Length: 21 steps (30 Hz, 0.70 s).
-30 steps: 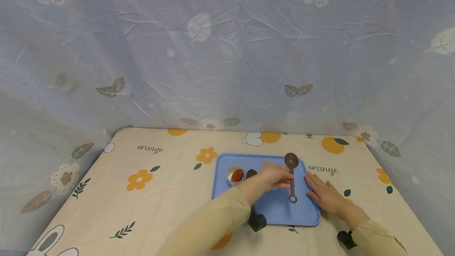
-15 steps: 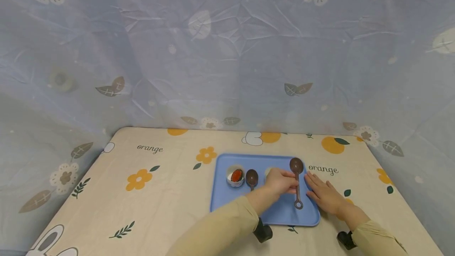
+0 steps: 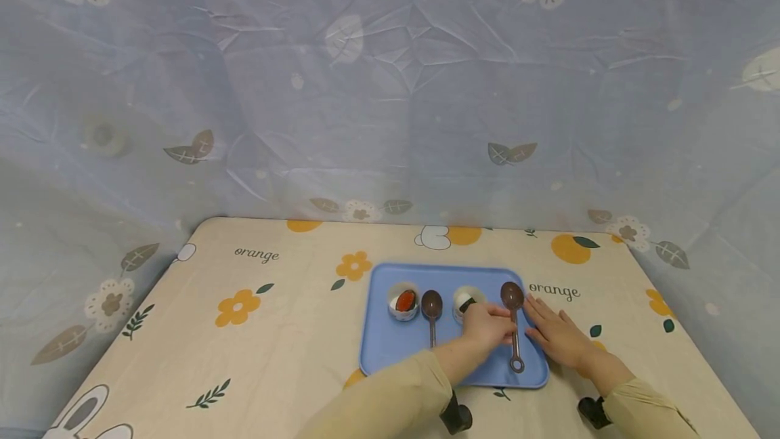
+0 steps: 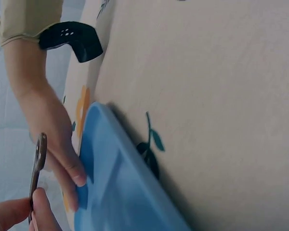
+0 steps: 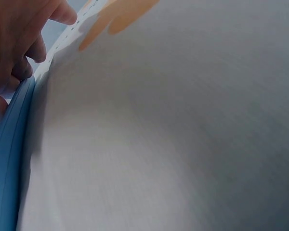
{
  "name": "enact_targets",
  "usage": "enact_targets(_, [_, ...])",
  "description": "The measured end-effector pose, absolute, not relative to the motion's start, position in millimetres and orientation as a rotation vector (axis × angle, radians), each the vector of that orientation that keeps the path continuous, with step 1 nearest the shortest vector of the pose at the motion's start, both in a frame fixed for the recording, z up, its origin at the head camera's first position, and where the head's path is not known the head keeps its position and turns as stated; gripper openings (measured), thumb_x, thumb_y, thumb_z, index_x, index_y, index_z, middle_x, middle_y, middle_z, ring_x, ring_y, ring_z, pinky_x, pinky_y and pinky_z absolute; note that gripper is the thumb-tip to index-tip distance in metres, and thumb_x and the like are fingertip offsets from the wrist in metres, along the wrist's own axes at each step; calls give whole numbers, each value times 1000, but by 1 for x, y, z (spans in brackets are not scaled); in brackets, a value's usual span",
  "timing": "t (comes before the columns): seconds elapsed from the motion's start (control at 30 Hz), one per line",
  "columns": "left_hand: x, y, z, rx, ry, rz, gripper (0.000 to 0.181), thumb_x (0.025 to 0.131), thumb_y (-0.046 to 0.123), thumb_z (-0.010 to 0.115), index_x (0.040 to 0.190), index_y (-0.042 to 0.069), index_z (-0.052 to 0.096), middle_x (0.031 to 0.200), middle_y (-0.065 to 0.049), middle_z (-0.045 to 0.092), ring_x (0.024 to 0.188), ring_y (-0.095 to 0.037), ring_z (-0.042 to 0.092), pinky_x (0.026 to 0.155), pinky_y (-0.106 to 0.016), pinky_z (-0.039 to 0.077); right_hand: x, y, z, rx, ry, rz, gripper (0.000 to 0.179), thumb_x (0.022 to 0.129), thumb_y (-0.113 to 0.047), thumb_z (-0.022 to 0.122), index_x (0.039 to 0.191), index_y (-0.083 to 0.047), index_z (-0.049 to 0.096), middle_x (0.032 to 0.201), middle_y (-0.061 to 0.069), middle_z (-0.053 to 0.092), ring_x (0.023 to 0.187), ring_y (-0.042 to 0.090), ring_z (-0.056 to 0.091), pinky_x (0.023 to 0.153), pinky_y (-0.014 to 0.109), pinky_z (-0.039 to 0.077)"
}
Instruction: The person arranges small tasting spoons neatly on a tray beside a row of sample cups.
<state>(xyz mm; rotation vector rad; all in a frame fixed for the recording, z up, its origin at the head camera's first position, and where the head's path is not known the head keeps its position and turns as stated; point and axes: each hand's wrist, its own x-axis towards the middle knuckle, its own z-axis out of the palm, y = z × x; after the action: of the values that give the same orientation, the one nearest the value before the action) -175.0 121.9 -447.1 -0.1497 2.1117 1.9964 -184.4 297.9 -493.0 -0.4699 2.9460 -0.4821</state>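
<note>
My left hand (image 3: 485, 328) pinches the handle of a brown spoon (image 3: 512, 297) over the right side of a blue tray (image 3: 384, 351). In the left wrist view, thumb and fingertips (image 4: 41, 211) grip that spoon's handle (image 4: 40, 154). My right hand (image 3: 557, 334) rests with straight fingers along the tray's right edge; in the right wrist view its fingers (image 5: 36, 48) lie at the rim. A second brown spoon (image 3: 432, 305) lies in the middle of the tray, its handle end hidden by my left arm.
A small white bowl (image 3: 396, 312) with an orange-topped sushi piece (image 3: 405, 301) stands at the tray's left. Another white bowl (image 3: 463, 293) holds a white-and-black piece (image 3: 467, 305), partly behind my left hand. A patterned cloth (image 3: 292, 358) covers the table.
My left hand has moved right and toward me with the spoon, lowering it near the tray's right side. The second spoon and right bowl have come into view. My right hand has stayed put.
</note>
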Motion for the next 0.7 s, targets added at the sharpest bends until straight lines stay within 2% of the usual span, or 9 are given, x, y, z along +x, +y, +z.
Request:
enact_targets(0.2, [-172, 125, -453, -161, 2129, 2018, 14, 70, -13, 65, 83, -7, 67, 72, -14, 70, 47, -6, 55, 46, -19, 53, -184, 298, -492, -480, 2951, -482, 58, 95, -29, 48, 142, 1, 31, 150, 21, 28, 137, 43, 25, 106, 69, 17])
enact_targets(0.4, [-169, 127, -457, -179, 2187, 1990, 14, 68, -13, 64, 79, -6, 67, 68, -13, 69, 43, -3, 51, 43, -17, 50, -184, 299, -490, -493, 2940, -500, 56, 97, -28, 46, 142, 0, 31, 149, 22, 28, 137, 44, 25, 106, 69, 17])
enact_targets(0.7, [-168, 127, -461, -220, 2215, 1959, 14, 69, -12, 66, 80, -4, 67, 68, -11, 70, 45, -5, 53, 42, -17, 50, -184, 298, -489, -484, 2942, -502, 56, 96, -28, 46, 142, 0, 31, 149, 22, 28, 137, 45, 24, 106, 69, 17])
